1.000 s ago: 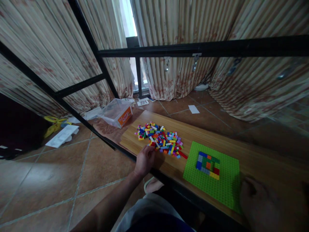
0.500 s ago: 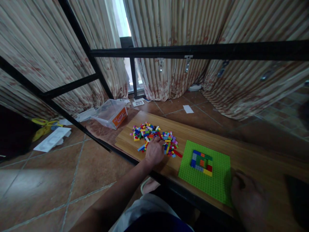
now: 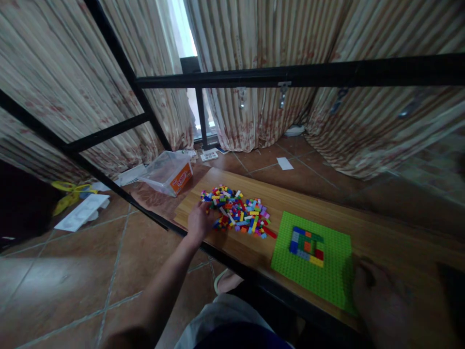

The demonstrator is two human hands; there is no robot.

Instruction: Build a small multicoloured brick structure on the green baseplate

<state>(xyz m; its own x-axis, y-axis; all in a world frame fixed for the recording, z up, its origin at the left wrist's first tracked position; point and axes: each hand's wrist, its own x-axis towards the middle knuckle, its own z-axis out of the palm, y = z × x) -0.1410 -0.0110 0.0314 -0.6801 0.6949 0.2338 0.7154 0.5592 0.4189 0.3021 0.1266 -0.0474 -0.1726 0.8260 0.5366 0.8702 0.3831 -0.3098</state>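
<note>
My left hand (image 3: 200,222) is at the left front side of a pile of small coloured bricks (image 3: 236,211). Its fingers are bent and drawn together at the pile's edge, and whatever they grip is too small or hidden to make out. A green studded baseplate (image 3: 330,281) lies flat to the right of the pile. Joined on it is a roughly square ring of bricks (image 3: 303,254) in blue, grey, yellow, red and green, with an orange one inside. Beside the plate's right edge, my right hand (image 3: 379,295) is curled, dim and blurred; its contents do not show.
All this lies on a long wooden board (image 3: 250,252) with a dark front edge. A clear plastic box (image 3: 163,172) with an orange label stands beyond its left end. Black metal bars (image 3: 232,80) cross in front of striped curtains (image 3: 254,39). Paper (image 3: 285,163) lies on the tiled floor.
My left hand has moved left, from the front middle of the brick pile to its left side, uncovering bricks there. My right hand stays beside the baseplate. The view has shifted slightly.
</note>
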